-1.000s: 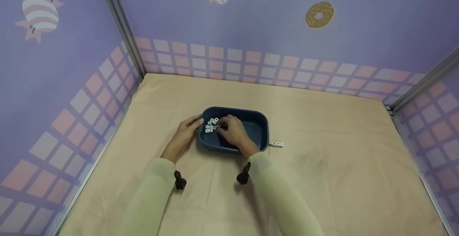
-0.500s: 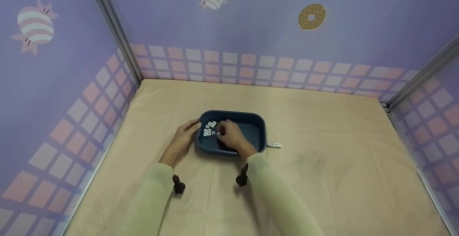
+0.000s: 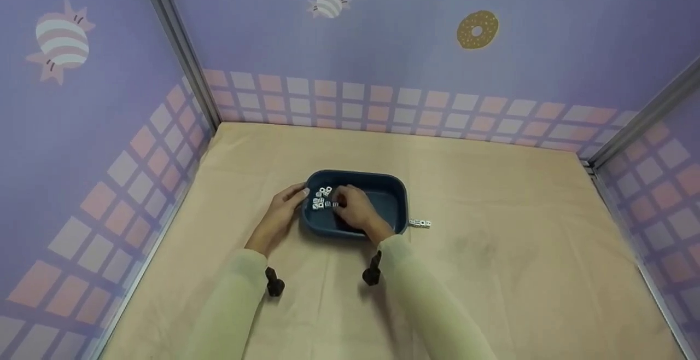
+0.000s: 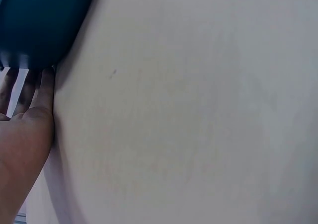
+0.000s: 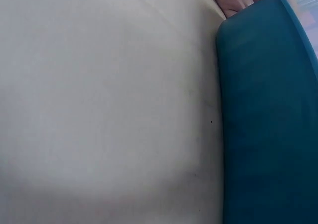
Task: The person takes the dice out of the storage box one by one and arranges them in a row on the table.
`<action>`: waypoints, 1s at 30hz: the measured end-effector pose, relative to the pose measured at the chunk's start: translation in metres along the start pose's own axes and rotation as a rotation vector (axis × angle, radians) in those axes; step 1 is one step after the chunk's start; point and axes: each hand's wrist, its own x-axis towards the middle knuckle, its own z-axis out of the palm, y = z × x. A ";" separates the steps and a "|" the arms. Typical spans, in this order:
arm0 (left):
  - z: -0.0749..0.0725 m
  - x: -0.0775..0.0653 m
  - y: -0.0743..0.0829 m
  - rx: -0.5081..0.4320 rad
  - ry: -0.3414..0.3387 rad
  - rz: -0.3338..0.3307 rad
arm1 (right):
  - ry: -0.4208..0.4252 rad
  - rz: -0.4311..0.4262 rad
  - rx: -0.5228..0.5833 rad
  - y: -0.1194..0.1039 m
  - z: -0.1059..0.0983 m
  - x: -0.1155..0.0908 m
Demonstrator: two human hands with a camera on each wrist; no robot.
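Note:
A dark blue rectangular tub (image 3: pixel 388 204) stands on the cloth in the head view. White dice (image 3: pixel 318 203) lie in its left end. My left hand (image 3: pixel 281 207) is at the tub's left end, thumb at the rim. In the left wrist view, the left hand's fingers (image 4: pixel 45 87) extend straight against the outer wall. My right hand (image 3: pixel 356 208) reaches over the near rim into the tub. Its thumb and index finger pinch a die (image 3: pixel 335 204) beside the cluster; the hand partly hides it. The right wrist view shows mostly the tub's outer wall (image 5: pixel 268 110).
A short row of dice (image 3: pixel 420 224) lies on the cloth just right of the tub. Beige cloth (image 3: pixel 492 272) covers the table. Patterned purple panels (image 3: pixel 404 37) stand at the back and both sides. A dark camera mount (image 3: pixel 275 283) sticks out from each sleeve.
The right hand's fingertips have shifted slightly within the tub, and a die now shows at them in line with another. The left hand keeps its place. The head view has tilted slightly.

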 end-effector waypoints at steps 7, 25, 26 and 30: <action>0.000 0.004 -0.001 -0.019 -0.007 0.031 | 0.030 -0.067 0.028 0.003 -0.001 0.001; 0.002 0.003 -0.004 -0.039 0.004 0.026 | 0.174 -0.119 0.126 0.001 -0.013 -0.006; 0.002 0.002 -0.005 -0.036 0.006 0.023 | 0.185 -0.129 0.125 0.002 -0.017 -0.008; 0.001 0.002 -0.004 -0.025 0.008 0.022 | 0.184 -0.184 0.125 0.005 -0.043 -0.021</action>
